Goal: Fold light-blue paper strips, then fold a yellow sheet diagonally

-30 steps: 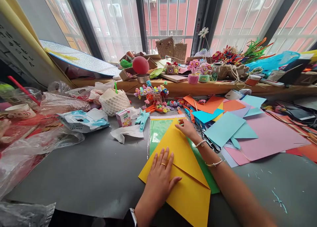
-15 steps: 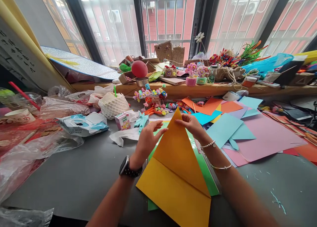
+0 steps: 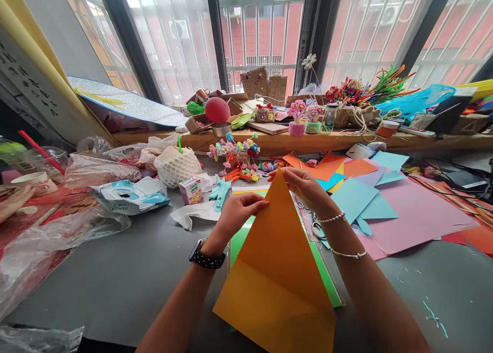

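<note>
A large yellow-orange sheet of paper (image 3: 285, 255) rises to a point at its top and has a crease across its lower part. My left hand (image 3: 239, 213), with a dark watch at the wrist, pinches the sheet's left edge below the tip. At the tip, my right hand (image 3: 306, 186) grips the paper, some fingers passing behind it. Beneath the sheet lies green paper (image 3: 327, 276), mostly covered. Scissors (image 3: 317, 230) show partly beside my right wrist.
Light-blue paper (image 3: 352, 199) and pink paper (image 3: 427, 214) are piled at right. On the left are a wet-wipe pack (image 3: 131, 196), a small box (image 3: 191, 190) and plastic bags (image 3: 50, 240). Another person's hand (image 3: 13, 201) is at the far left. Crafts line the windowsill (image 3: 277, 143).
My left thumb and fingers have closed on the paper's edge. My right hand has moved slightly up round the tip, and the sheet's crease looks flatter. Another person's hand has appeared at left.
</note>
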### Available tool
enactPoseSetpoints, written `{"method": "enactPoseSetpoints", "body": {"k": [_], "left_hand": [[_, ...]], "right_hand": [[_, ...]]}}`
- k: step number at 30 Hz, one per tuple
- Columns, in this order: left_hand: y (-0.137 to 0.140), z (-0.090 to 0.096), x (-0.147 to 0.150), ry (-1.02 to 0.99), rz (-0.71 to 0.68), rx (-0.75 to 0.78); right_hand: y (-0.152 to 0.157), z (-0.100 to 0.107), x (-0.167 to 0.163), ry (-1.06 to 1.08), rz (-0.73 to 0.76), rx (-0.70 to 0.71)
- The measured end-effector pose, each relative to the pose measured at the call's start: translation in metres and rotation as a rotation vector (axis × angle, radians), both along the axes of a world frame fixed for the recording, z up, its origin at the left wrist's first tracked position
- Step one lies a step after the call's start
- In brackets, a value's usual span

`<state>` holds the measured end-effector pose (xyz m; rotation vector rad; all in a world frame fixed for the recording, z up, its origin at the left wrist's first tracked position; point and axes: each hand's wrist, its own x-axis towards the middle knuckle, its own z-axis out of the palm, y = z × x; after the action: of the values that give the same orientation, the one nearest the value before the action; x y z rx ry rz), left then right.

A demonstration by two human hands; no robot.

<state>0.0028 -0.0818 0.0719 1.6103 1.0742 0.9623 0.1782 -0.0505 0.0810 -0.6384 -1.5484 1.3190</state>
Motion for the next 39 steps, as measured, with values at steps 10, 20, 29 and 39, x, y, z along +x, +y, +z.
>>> {"method": "enactPoseSetpoints", "body": {"k": [10,20,29,39], "left_hand": [[-0.008,0.002,0.004,0.068,-0.001,0.084],[-0.006,0.009,0.012,0.067,-0.020,0.137],[0.002,0.018,0.030,0.008,0.093,0.278],[-0.002,0.020,0.031,0.027,0.071,0.303]], "right_hand": [[0.003,-0.004,0.002,0.096,0.032,-0.061],[0.001,-0.003,0.002,0.116,0.053,-0.062],[0.000,-0.003,0.001,0.093,0.011,-0.008],[0.000,-0.002,0.004,0.093,-0.007,-0.034]]}}
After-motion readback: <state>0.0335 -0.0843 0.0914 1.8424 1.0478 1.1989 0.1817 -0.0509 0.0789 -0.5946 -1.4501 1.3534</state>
